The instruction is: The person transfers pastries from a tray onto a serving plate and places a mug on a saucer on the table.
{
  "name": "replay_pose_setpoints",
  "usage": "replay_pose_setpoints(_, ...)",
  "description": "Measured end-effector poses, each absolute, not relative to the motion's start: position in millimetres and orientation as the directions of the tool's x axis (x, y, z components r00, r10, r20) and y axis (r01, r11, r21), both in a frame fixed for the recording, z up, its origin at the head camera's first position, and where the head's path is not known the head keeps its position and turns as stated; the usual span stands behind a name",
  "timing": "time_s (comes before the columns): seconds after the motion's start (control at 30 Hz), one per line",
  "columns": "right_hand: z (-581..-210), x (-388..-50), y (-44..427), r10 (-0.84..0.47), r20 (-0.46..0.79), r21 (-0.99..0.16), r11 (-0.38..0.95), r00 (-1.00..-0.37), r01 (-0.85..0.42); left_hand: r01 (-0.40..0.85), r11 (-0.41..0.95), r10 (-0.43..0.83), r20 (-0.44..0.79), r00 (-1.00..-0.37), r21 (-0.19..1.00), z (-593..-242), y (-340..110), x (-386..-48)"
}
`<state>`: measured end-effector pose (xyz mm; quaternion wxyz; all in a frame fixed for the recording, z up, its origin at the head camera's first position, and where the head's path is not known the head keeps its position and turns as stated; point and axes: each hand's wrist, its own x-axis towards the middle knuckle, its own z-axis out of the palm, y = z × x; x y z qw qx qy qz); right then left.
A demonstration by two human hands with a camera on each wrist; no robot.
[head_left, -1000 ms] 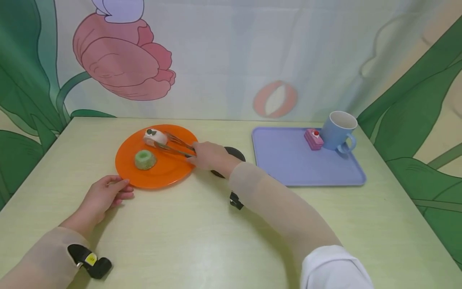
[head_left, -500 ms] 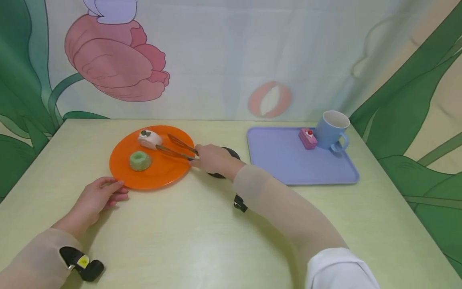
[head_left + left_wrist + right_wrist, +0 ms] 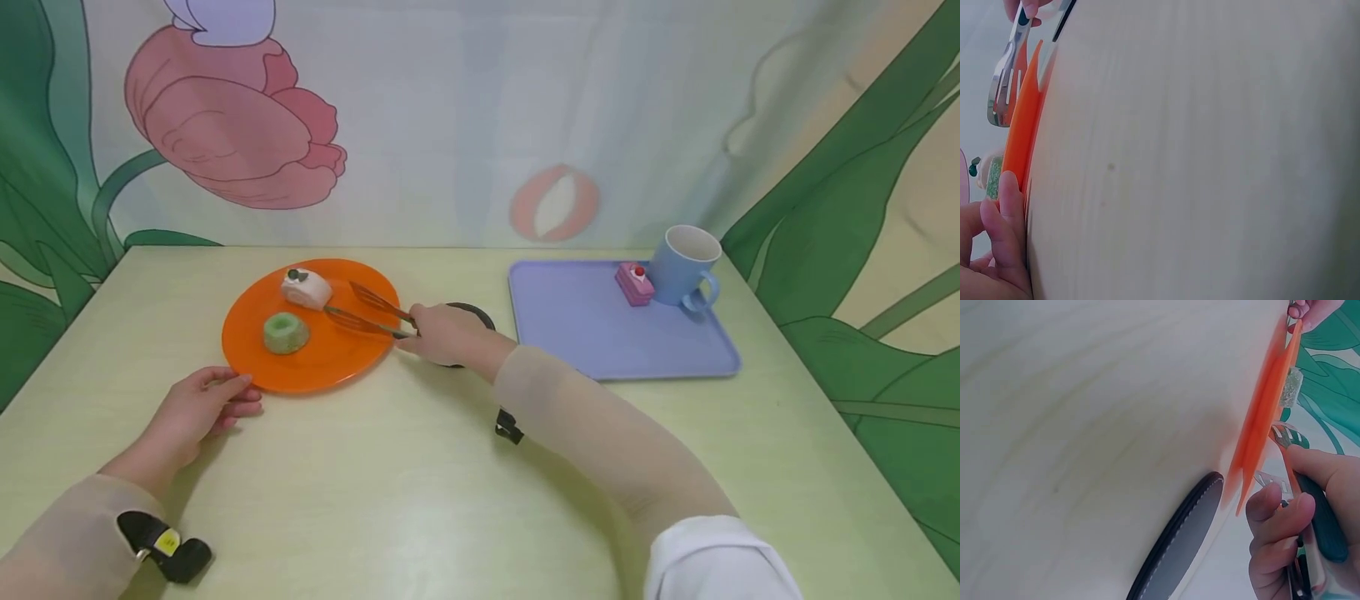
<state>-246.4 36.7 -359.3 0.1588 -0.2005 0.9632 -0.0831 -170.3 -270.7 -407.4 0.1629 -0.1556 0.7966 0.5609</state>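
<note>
On the left of the table an orange plate carries a white roll cake with a green-topped garnish and a green ring-shaped cake. My left hand pinches the plate's near-left rim, thumb on top and fingers at the edge. My right hand grips metal tongs with dark handles. Their slotted tips are spread apart over the plate, to the right of the roll cake, with nothing between them. In the right wrist view, thumb and fingers wrap the tongs' dark handles.
A black-rimmed round mat lies partly hidden under my right hand. To the right, a lavender tray holds a pink cake slice and a blue mug. A printed curtain hangs behind the table.
The tongs have drawn back to the right from the roll cake, which stays on the plate. My left hand keeps its place at the rim. The head view has shifted slightly.
</note>
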Motion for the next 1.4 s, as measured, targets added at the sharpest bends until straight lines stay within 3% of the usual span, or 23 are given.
replay_pose_setpoints(0.57,-357.1,-241.0,58.3,-0.443,-0.252,-0.185,0.894,-0.86,-0.407,-0.428,0.316,-0.069,-0.429,-0.901,0.847,-405.3,-266.8,-172.1)
replay_pose_setpoints(1.4,-358.1,-230.6,95.8,-0.367,-0.274,-0.245,0.92,-0.889,-0.304,-0.443,0.32,-0.091,-0.438,-0.894,0.838,-407.0,-268.8,-171.1)
